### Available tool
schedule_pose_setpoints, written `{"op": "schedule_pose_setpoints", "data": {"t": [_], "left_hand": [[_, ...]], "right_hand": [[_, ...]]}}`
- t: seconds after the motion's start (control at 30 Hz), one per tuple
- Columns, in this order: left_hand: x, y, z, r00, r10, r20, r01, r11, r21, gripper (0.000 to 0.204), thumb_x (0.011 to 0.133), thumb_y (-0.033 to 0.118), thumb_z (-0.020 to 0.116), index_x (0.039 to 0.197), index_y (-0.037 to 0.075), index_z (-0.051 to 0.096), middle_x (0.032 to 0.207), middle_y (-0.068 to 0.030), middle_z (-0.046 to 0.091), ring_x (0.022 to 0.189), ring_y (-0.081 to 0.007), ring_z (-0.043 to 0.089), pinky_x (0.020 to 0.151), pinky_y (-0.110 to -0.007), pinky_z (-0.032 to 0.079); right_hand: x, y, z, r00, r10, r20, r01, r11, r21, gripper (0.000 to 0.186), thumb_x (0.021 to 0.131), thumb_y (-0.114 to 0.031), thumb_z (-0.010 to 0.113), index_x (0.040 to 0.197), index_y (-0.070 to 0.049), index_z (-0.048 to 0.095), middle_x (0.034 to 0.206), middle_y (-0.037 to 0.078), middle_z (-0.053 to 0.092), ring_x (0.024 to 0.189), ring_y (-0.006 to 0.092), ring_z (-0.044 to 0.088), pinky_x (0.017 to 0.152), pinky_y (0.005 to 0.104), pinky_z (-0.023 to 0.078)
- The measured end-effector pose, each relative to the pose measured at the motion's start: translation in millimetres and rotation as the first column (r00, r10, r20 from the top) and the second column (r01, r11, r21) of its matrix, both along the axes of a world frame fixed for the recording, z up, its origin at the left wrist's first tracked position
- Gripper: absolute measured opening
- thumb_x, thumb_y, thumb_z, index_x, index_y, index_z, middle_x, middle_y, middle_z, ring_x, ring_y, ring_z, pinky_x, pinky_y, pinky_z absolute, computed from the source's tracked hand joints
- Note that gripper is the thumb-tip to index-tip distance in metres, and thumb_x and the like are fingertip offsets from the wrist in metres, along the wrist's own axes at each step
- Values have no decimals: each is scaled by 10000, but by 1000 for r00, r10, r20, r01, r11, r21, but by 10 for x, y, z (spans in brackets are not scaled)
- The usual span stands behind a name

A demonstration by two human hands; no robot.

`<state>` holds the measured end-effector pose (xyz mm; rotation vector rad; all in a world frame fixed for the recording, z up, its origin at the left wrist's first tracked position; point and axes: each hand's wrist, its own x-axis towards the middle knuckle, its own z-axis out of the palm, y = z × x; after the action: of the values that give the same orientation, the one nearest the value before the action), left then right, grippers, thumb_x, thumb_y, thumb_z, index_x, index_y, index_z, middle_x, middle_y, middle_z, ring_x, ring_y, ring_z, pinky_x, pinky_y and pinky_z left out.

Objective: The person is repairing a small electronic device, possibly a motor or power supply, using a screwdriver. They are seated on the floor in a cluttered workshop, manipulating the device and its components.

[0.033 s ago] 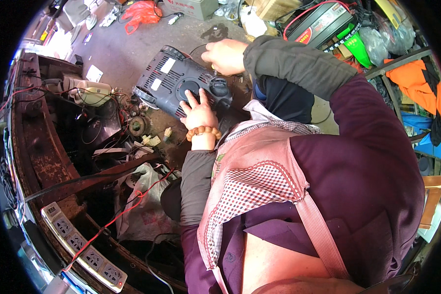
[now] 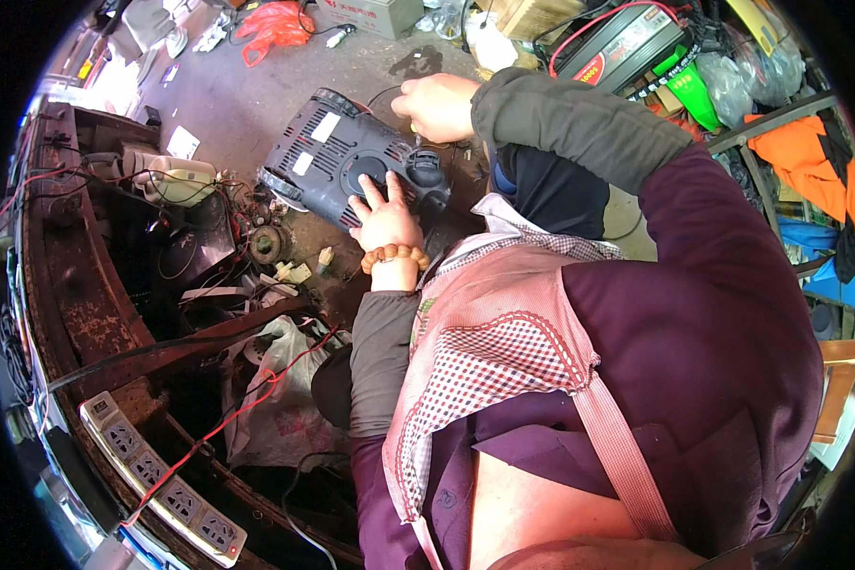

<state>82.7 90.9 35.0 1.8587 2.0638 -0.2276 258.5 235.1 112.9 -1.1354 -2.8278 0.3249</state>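
Note:
My left hand (image 2: 385,214), with a wooden bead bracelet on the wrist, rests with spread fingers on a black plastic machine (image 2: 309,142) that has vent slots, two white labels and a round centre. My right hand (image 2: 437,109) is at the machine's upper right corner, fingers curled beside a thin black cable (image 2: 382,93); what they grip is too small to make out. The machine lies on its side on the grey floor (image 2: 199,85).
At left are a rusty metal frame (image 2: 100,285), a power strip (image 2: 161,475), tangled wires, a cream motor-like part (image 2: 176,180) and scattered parts. Behind lie a red plastic bag (image 2: 275,28) and a grey-black device (image 2: 617,47). Orange cloth (image 2: 807,166) hangs at right.

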Motion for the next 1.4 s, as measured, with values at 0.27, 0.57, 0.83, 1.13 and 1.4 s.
{"op": "schedule_pose_setpoints", "data": {"t": [0.27, 0.57, 0.83, 1.13, 1.4], "left_hand": [[-43, -17, -149, 1000, -15, -25, 17, 999, 48, 1023, 848, 325, 888, 1696, 326, 316, 1799, -129, 190, 1576, -470, 331, 1113, -662, 499], [-28, -31, -18, 998, 24, 53, -24, 1000, 7, 921, 903, 299, 833, 1687, 308, 348, 1812, -94, 164, 1606, -424, 297, 1152, -686, 453], [-26, -20, 11, 999, 17, 43, -17, 1000, 3, 916, 903, 297, 833, 1684, 299, 355, 1808, -100, 175, 1601, -433, 305, 1149, -685, 455], [-15, -14, 12, 999, 26, 46, -26, 1000, -2, 914, 911, 249, 814, 1691, 293, 341, 1810, -103, 163, 1607, -436, 292, 1160, -686, 445], [-5, 6, 33, 998, 26, 56, -25, 1000, -18, 900, 911, 210, 794, 1690, 283, 349, 1813, -109, 153, 1606, -446, 288, 1164, -699, 434]], "right_hand": [[59, 216, -28, 994, -107, 17, 108, 989, -100, 238, 839, -100, 754, 1068, -38, 738, 1069, 188, 712, 1059, 399, 706, 900, 495, 562], [123, 259, -90, 994, -101, -46, 97, 992, -76, 233, 775, -109, 740, 991, -22, 749, 973, 198, 754, 995, 396, 730, 869, 500, 568], [127, 283, -59, 992, -129, -7, 128, 986, -103, 271, 795, -139, 799, 1038, -24, 756, 1013, 188, 766, 1020, 383, 735, 882, 484, 575], [184, 337, -88, 996, -88, -22, 84, 988, -126, 291, 811, -139, 831, 1071, -31, 758, 1061, 181, 762, 1056, 383, 728, 896, 483, 574], [134, 111, 47, 999, 40, 28, -38, 997, -64, 217, 933, -179, 695, 1109, -54, 709, 1079, 206, 723, 1028, 427, 709, 856, 520, 571]]}}
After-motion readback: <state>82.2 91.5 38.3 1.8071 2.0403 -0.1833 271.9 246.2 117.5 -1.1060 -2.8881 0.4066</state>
